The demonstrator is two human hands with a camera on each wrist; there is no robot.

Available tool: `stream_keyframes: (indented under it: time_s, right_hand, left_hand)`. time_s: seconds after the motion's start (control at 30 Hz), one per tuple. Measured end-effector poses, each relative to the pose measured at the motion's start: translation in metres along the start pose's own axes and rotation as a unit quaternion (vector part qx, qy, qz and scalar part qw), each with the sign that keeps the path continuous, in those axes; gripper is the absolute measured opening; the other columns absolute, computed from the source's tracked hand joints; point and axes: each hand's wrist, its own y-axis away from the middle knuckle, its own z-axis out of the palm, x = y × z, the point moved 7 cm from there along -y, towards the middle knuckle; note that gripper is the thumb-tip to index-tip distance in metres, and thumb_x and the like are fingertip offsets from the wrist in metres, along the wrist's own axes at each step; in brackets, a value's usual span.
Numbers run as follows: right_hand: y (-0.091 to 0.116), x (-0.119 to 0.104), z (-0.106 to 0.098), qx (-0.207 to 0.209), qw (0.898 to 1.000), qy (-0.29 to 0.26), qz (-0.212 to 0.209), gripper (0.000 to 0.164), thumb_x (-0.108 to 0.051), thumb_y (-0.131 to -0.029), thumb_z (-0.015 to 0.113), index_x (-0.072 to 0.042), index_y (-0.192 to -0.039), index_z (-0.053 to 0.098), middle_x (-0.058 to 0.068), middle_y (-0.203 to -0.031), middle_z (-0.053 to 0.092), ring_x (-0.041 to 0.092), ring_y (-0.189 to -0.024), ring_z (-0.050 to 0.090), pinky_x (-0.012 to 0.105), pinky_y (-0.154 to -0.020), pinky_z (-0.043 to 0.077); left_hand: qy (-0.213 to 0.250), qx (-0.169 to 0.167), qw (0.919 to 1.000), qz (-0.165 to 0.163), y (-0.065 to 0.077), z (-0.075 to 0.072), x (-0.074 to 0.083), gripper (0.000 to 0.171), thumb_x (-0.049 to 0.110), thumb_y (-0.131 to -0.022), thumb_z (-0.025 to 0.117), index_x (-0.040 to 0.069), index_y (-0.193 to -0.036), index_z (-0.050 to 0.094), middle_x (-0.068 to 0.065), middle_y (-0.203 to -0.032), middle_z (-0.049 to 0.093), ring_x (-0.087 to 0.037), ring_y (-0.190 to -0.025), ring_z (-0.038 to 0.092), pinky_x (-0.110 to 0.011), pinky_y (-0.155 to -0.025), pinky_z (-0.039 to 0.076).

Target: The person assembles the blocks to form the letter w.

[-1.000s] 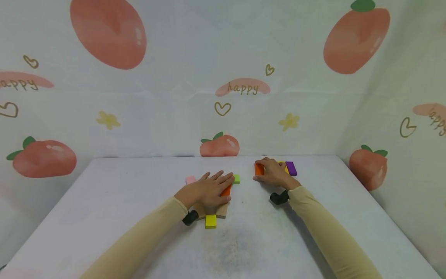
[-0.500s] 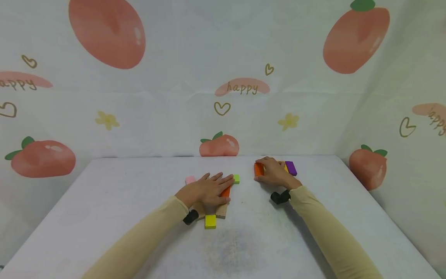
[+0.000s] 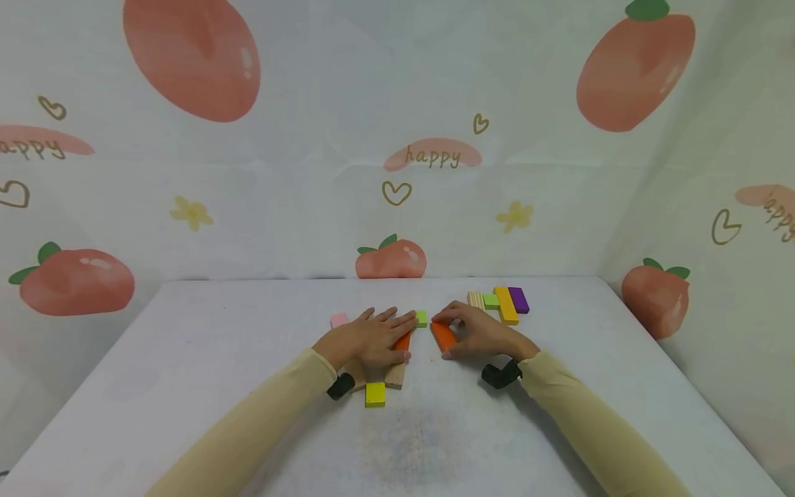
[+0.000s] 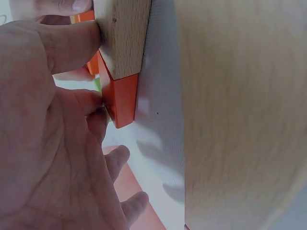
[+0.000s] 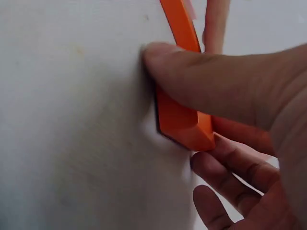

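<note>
My right hand [image 3: 481, 333] pinches an orange block [image 3: 443, 336] between thumb and fingers, low over the white table [image 3: 279, 304]. In the right wrist view this orange block [image 5: 177, 112] is tilted under the thumb. Spread over a cluster of blocks, my left hand [image 3: 369, 339] lies with its fingers extended. Beneath it, another orange block [image 3: 403, 341] and wooden blocks [image 3: 395, 375] partly show. The left wrist view has the thumb against a wooden block [image 4: 123, 38] and a finger touching the orange block [image 4: 121, 100]. The palm hides the cluster's middle in the head view.
Around the cluster lie a yellow block [image 3: 375, 395], a green block [image 3: 421, 319] and a pink block [image 3: 339, 319]. Farther back on the right are a striped block [image 3: 475, 299], a green block [image 3: 491, 301], a long yellow block [image 3: 506, 306] and a purple block [image 3: 518, 300].
My right hand has carried the orange block left and nearer, away from the blocks at the back right, which are uncovered now. The left hand stays nearly in place.
</note>
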Motion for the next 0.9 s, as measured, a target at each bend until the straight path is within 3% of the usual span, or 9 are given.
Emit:
stream_keyframes:
  time_s: [0.27,0.47,0.57,0.67,0.73,0.83,0.9]
  right_hand:
    - [-0.001,-0.006,0.002,0.006,0.999,0.008,-0.031,0.06,-0.027,-0.082,0.087,-0.002,-0.131,0.063,0.007,-0.125,0.06,0.026,-0.113,0.057,0.054,-0.106,0.044]
    - [-0.001,-0.007,0.001,0.003,1.0,0.009,-0.02,0.064,-0.029,-0.081,0.088,-0.002,-0.134,0.061,0.007,-0.127,0.06,0.025,-0.114,0.056,0.053,-0.106,0.044]
    - [0.0,-0.002,-0.008,0.015,1.0,0.008,-0.008,0.07,-0.03,-0.081,0.088,-0.002,-0.138,0.058,0.009,-0.132,0.059,0.029,-0.119,0.054,0.054,-0.106,0.043]
    - [0.001,0.01,-0.031,0.066,0.996,0.059,0.02,0.074,-0.028,-0.08,0.088,0.0,-0.141,0.056,0.017,-0.138,0.056,0.038,-0.127,0.047,0.061,-0.107,0.038]
    - [0.002,0.02,-0.046,0.093,0.987,0.121,0.051,0.075,-0.029,-0.082,0.087,0.001,-0.143,0.054,0.023,-0.141,0.053,0.044,-0.131,0.042,0.065,-0.104,0.034]
    - [0.003,0.036,-0.056,0.089,0.973,0.192,0.09,0.073,-0.03,-0.083,0.084,0.002,-0.142,0.055,0.026,-0.143,0.051,0.048,-0.135,0.037,0.066,-0.095,0.031]
    - [0.005,0.043,-0.057,0.075,0.973,0.196,0.101,0.068,-0.031,-0.085,0.082,0.0,-0.14,0.057,0.024,-0.142,0.053,0.046,-0.134,0.037,0.063,-0.092,0.031]
  left_hand:
    - [-0.004,0.003,1.0,0.002,0.001,0.0,0.0,0.074,0.054,-0.104,0.046,0.024,-0.165,0.017,0.01,-0.17,0.01,-0.022,-0.155,0.012,-0.052,-0.123,0.011]
    - [-0.005,0.002,1.0,0.001,0.0,0.0,0.0,0.073,0.055,-0.104,0.046,0.025,-0.165,0.017,0.01,-0.17,0.01,-0.022,-0.155,0.012,-0.052,-0.123,0.011]
    - [-0.003,0.001,1.0,0.002,-0.001,0.001,0.0,0.073,0.054,-0.104,0.046,0.025,-0.165,0.017,0.01,-0.17,0.01,-0.022,-0.155,0.012,-0.053,-0.123,0.011]
    - [-0.005,0.001,1.0,0.005,-0.001,0.001,0.0,0.073,0.054,-0.104,0.046,0.024,-0.165,0.017,0.01,-0.17,0.01,-0.022,-0.155,0.012,-0.053,-0.123,0.011]
    - [-0.006,0.002,1.0,0.005,-0.001,0.001,0.001,0.073,0.054,-0.104,0.046,0.024,-0.165,0.017,0.01,-0.17,0.01,-0.021,-0.155,0.012,-0.053,-0.123,0.011]
    - [-0.01,0.004,0.9999,0.004,0.0,0.0,0.001,0.074,0.054,-0.104,0.046,0.024,-0.165,0.017,0.01,-0.17,0.01,-0.021,-0.155,0.012,-0.053,-0.123,0.011]
    - [-0.009,0.005,0.9999,0.003,0.001,0.0,0.001,0.074,0.054,-0.104,0.047,0.024,-0.165,0.017,0.01,-0.17,0.01,-0.02,-0.155,0.012,-0.052,-0.123,0.011]
